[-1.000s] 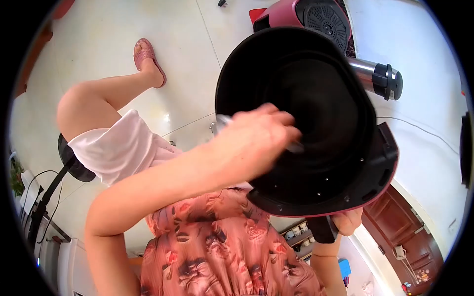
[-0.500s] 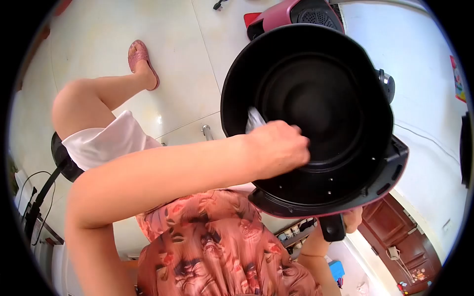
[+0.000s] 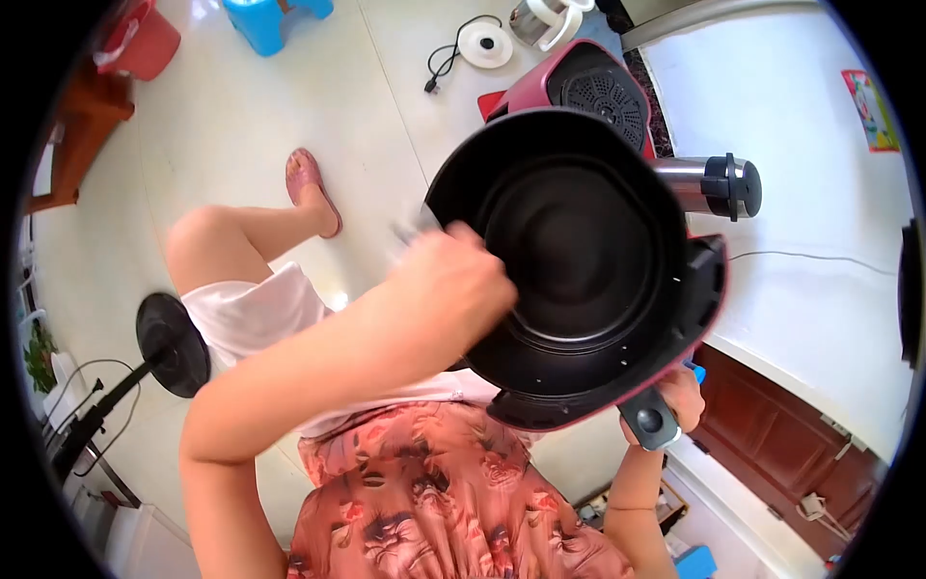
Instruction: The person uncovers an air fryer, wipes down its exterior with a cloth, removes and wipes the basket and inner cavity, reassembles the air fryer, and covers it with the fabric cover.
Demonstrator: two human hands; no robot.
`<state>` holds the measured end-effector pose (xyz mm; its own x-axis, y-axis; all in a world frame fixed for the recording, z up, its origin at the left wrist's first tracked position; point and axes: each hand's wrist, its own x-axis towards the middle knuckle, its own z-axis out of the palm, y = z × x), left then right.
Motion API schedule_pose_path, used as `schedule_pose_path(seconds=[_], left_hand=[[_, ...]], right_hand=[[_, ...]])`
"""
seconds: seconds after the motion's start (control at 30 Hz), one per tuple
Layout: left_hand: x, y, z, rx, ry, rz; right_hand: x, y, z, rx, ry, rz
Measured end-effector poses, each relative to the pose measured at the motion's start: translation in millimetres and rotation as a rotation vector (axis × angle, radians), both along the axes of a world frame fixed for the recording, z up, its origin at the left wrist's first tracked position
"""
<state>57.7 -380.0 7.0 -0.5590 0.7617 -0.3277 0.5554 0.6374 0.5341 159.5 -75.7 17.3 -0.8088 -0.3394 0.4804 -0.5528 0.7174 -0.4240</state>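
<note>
Fabric [image 3: 415,492] in coral pink, printed with flowers, covers the person's torso nearest to view, and a pale pink lower garment [image 3: 256,314] lies over the bent left leg. In front of the body, a deep, round, black pot [image 3: 588,251] with a pinkish-red outer edge hangs in the air, tipped so I can look straight into its hollow. Its stubby black handle [image 3: 649,420] juts back toward the person, and the right hand [image 3: 681,400] is wrapped around it. The left hand [image 3: 458,289], smeared by motion, is at the pot's left side; its fingers look curled in around a whitish scrap [image 3: 415,227], too blurred for me to tell its material.

Past the pot, to the right, a silver metal flask [image 3: 685,183] with a black cap is at the edge of a white, smooth tabletop [image 3: 801,318], which a thin grey cord [image 3: 810,255] crosses. Just beyond the pot's far rim is a pinkish-red appliance [image 3: 555,82] with a black perforated disc. Farther off are a round white base [image 3: 485,46] with a black cord and, in the corner, a red bucket [image 3: 149,46].
</note>
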Motion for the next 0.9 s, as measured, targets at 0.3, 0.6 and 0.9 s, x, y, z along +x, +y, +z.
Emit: schedule_pose_path(seconds=[0.3,0.6,0.9], left_hand=[[16.3,22.9,-69.4,0.468,-0.002,-0.088],[-42.1,-26.8,-52.4,0.277,0.868,0.303],[-57.0,27.2,-96.6,0.347,1.11,-0.354]], right_hand=[[-16.5,-33.8,13.7,-0.015,-0.05,0.114],[-11.3,-33.1,14.7,0.043,-0.33,-0.014],[-11.9,-36.6,30.6,0.018,-0.29,0.124]])
